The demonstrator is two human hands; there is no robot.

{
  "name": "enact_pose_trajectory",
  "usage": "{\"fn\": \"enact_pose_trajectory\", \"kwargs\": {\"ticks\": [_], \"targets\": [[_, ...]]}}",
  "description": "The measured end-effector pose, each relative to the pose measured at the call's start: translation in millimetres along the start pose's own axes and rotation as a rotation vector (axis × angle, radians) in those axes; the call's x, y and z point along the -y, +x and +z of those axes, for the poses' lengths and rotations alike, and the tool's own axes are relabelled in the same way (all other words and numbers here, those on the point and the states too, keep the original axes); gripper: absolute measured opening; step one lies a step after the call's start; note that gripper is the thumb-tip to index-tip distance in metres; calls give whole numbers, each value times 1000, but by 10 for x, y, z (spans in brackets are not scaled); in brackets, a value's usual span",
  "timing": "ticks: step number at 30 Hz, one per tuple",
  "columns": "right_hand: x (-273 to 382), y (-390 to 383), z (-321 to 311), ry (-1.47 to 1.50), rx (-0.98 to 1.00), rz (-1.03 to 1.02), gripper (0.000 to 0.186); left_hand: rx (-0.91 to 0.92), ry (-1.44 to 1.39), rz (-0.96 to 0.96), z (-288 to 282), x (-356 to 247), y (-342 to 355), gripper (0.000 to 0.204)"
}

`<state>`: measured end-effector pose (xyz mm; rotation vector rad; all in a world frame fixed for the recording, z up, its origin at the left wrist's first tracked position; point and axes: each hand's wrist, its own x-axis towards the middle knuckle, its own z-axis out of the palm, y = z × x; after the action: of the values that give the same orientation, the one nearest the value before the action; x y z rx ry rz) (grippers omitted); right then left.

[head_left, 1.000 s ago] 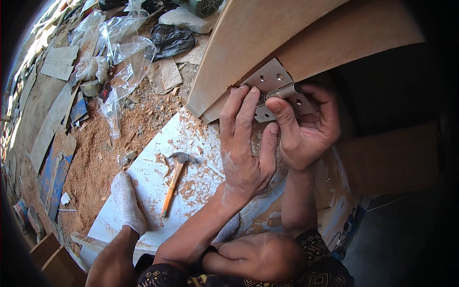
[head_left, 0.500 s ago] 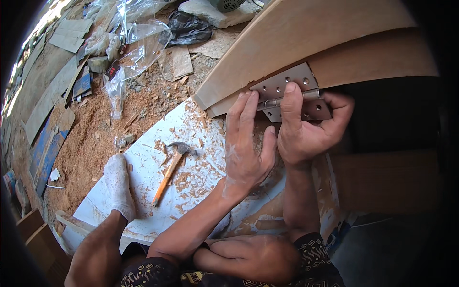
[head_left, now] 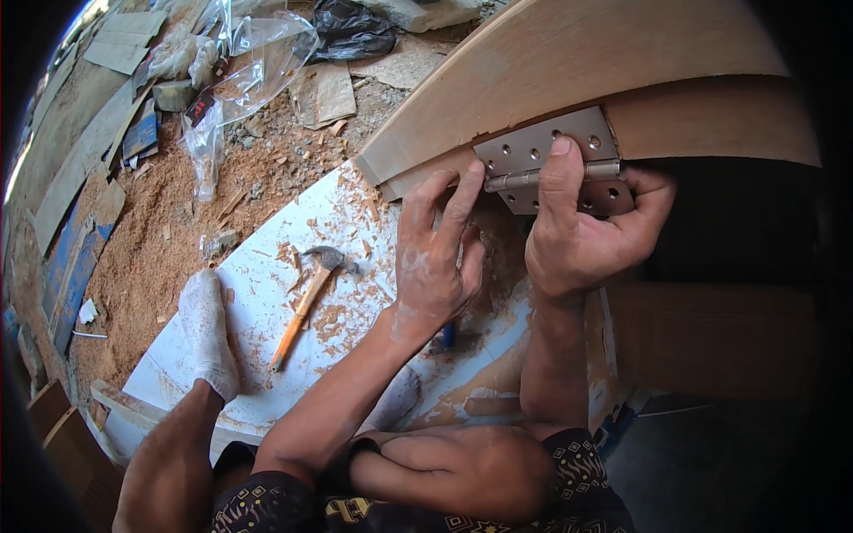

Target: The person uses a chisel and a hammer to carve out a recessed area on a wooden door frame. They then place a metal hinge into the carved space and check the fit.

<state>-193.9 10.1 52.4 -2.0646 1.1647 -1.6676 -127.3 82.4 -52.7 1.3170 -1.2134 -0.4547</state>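
A metal butt hinge [head_left: 533, 153] with screw holes lies against the edge of a wooden board [head_left: 569, 75], its upper leaf seated at a cut recess. My right hand [head_left: 591, 222] grips it, thumb over the barrel and fingers curled behind the lower leaf. At the hinge's left end, my left hand [head_left: 435, 253] touches or nearly touches the corner with a stretched fingertip. Its other fingers are bent and apart, holding nothing. Below and to the left, a claw hammer [head_left: 302, 306] with a wooden handle rests on a white, chip-strewn panel [head_left: 258, 293].
Beneath my left hand shows part of a blue object [head_left: 449, 335], its kind unclear. My socked foot [head_left: 206, 324] stands at the panel's left edge. Sawdust [head_left: 147, 266], clear plastic [head_left: 267, 67], a black bag [head_left: 351, 31] and scrap boards [head_left: 75, 266] cover the ground beyond.
The hinge has shifted right along the board edge with my right hand. My left hand has drawn back leftward, its fingers bending, and the blue object has come into sight. The view has shifted slightly.
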Motion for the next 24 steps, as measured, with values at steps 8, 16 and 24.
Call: {"fn": "enact_pose_trajectory", "kwargs": {"ticks": [8,16,24], "targets": [[-8,16,-69,-56,-19,-12,34,-144,-5,380,-112,-277,465,69],[101,25,-85,-172,11,-98,31,31,6,410,-342,-683,670,60],[52,31,-28,-71,-13,-73,30,112,-23,415,-391,-644,721,72]]}}
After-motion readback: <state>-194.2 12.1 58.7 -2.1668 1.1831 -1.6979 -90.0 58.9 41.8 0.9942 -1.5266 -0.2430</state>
